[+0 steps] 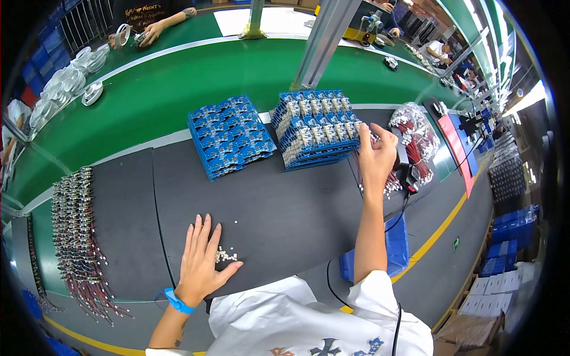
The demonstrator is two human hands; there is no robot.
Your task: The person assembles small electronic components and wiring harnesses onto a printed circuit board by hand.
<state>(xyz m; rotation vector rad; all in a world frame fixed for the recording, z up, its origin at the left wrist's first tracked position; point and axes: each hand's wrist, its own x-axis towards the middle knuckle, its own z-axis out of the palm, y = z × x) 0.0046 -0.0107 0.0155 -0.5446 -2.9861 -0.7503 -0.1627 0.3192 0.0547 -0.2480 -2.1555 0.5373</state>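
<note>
R grip (379, 155) (curled, hold unclear) could've jostled PCB stack (314, 136) if jerked; L grip (198, 266), flat, might've scattered white bits (225, 256).

A stack of blue circuit boards (313, 127) is standing beside the right hand (379, 151), and small white bits (225, 256) are lying beside the left hand (200, 261).
The stack is rising in several layers just left of the right fingertips, its near right corner sitting closest to them; its top is facing up and showing rows of pale, blocky parts, while blue board edges are jutting out underneath; whether the fingertips are touching it is not clear. The bits are lying loose in a little heap, in the gap between the left thumb and forefinger, with one stray bit resting apart, ahead of the heap and just beyond the forefinger's tip.
</note>
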